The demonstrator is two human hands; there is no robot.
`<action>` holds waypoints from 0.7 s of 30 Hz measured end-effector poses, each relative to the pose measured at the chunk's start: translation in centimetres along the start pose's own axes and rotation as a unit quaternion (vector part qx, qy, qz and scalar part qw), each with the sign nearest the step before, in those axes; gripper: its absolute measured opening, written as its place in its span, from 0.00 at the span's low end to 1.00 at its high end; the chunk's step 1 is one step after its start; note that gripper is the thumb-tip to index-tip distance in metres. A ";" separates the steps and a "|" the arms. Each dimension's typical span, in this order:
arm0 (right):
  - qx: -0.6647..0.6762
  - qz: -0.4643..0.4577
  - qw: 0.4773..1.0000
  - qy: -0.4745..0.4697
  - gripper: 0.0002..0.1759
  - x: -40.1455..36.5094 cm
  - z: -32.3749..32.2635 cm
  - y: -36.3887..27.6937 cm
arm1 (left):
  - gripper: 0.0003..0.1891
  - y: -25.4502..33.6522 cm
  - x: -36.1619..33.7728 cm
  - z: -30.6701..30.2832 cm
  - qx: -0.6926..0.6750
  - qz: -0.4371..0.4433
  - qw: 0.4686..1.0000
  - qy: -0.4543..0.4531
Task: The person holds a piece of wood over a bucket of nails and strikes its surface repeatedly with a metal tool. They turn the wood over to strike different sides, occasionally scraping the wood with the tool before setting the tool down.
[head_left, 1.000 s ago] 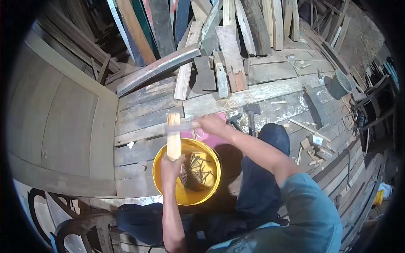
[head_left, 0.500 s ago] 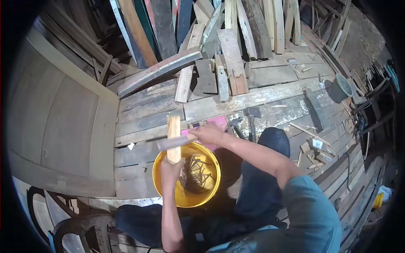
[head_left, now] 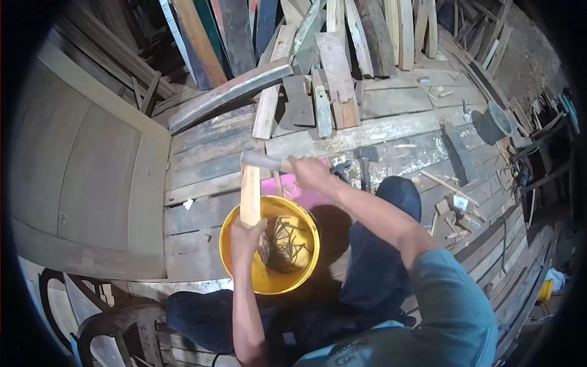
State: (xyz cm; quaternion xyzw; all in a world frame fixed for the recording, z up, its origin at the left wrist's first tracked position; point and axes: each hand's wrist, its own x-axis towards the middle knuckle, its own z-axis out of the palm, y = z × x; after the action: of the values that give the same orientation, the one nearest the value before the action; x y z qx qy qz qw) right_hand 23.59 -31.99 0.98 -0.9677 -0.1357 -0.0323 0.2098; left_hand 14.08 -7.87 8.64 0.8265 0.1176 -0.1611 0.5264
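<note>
My left hand (head_left: pixel 246 238) is wrapped round the lower end of a pale wood piece (head_left: pixel 250 194), which stands up over the left side of a yellow bucket (head_left: pixel 313 257). In my right hand (head_left: pixel 310 174) is the handle of a flat-bladed tool (head_left: pixel 262 161); its blade lies across the top end of the wood. Inside the bucket, thin brown sticks or nails (head_left: pixel 290 244) rest beside my left hand; which they are I cannot tell. A pink sheet or object (head_left: pixel 299 192) lies behind the bucket.
A hammer or axe (head_left: pixel 365 162) lies on the plank floor beyond my right knee. Wood offcuts (head_left: pixel 455 217) are scattered at the right, near a dark bucket (head_left: pixel 494 124). Planks (head_left: pixel 336 67) lean at the back. A wooden panel (head_left: pixel 101 177) stands at the left.
My right hand and the tool have moved up and away, from across the wood's lower part to its top end. The left hand still holds the wood, which has shifted slightly.
</note>
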 end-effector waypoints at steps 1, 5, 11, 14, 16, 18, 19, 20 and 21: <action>0.005 0.028 1.000 0.006 0.14 0.1 -0.1 -0.3 | 0.20 -0.8 0.5 0.3 -0.007 0.032 0.999 0.013; -0.051 -0.162 0.983 -0.071 0.15 -0.7 0.4 -1.1 | 0.19 -2.9 1.2 0.7 0.046 0.155 0.984 0.076; -0.031 0.016 0.999 -0.014 0.22 -0.1 -1.5 0.0 | 0.20 -0.9 -0.2 0.4 0.054 0.074 0.994 0.053; -0.019 -0.120 0.991 -0.055 0.22 -0.7 -1.8 -0.2 | 0.21 -2.8 0.9 0.2 0.029 0.071 0.996 0.044; -0.025 -0.095 0.995 -0.018 0.22 -1.0 -0.8 -0.5 | 0.21 -2.2 0.3 -0.2 0.039 0.081 0.995 0.037; -0.028 -0.039 0.999 -0.016 0.20 -0.5 -0.5 -0.2 | 0.21 -2.4 0.8 0.1 0.014 0.075 0.997 0.034; -0.015 -0.018 1.000 -0.015 0.20 -0.5 -0.3 -0.4 | 0.21 -2.1 0.9 0.1 0.003 0.074 0.997 0.034; -0.004 0.001 1.000 -0.012 0.20 -0.3 -0.3 -0.6 | 0.21 -1.7 0.7 -0.1 0.028 0.029 0.999 0.028; 0.007 0.021 1.000 -0.009 0.19 -0.4 -0.6 -1.1 | 0.21 -2.0 0.8 0.2 0.012 0.046 0.998 0.032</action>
State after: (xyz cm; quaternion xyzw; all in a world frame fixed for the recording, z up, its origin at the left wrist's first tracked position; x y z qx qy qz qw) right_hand 22.90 -31.40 1.91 -0.9692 -0.1173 -0.0183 0.2157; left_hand 14.09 -7.21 6.59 0.8423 0.0944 -0.1114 0.5189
